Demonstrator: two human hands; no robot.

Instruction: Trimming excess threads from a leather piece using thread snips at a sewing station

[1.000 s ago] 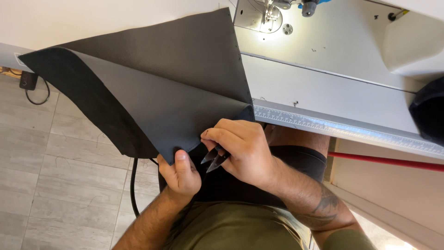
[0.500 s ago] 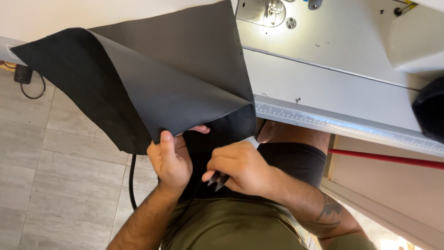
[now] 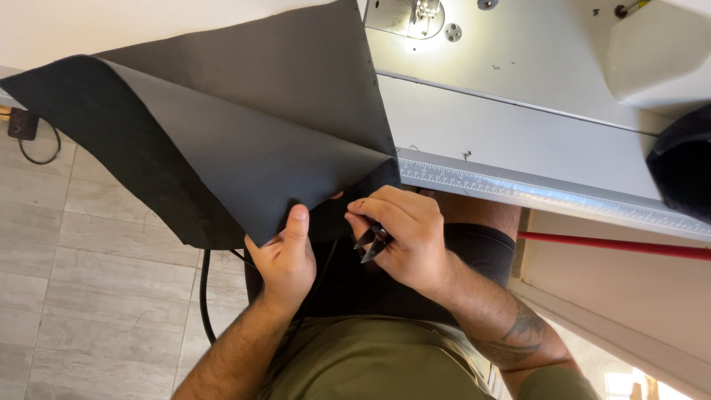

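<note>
A large sheet of dark grey fabric [image 3: 244, 141] is folded over and hangs off the left edge of the white sewing table [image 3: 511, 141]. My left hand [image 3: 285, 259] pinches the fabric's lower corner, thumb on top. My right hand [image 3: 404, 233] grips the fabric edge just to the right, with small black thread snips [image 3: 372, 242] tucked in its fingers, blades pointing down. Both hands sit above my lap, close to the table's front edge.
A measuring tape strip [image 3: 533, 192] runs along the table's front edge. The sewing machine's needle area [image 3: 415, 15] is lit at the top. A red rod [image 3: 615, 244] lies under the table. A black cable [image 3: 204, 296] hangs over the tiled floor [image 3: 74, 296].
My left hand has shifted its grip along the fabric corner and the fold has been lifted and spread. The right hand with the snips moved up to the edge.
</note>
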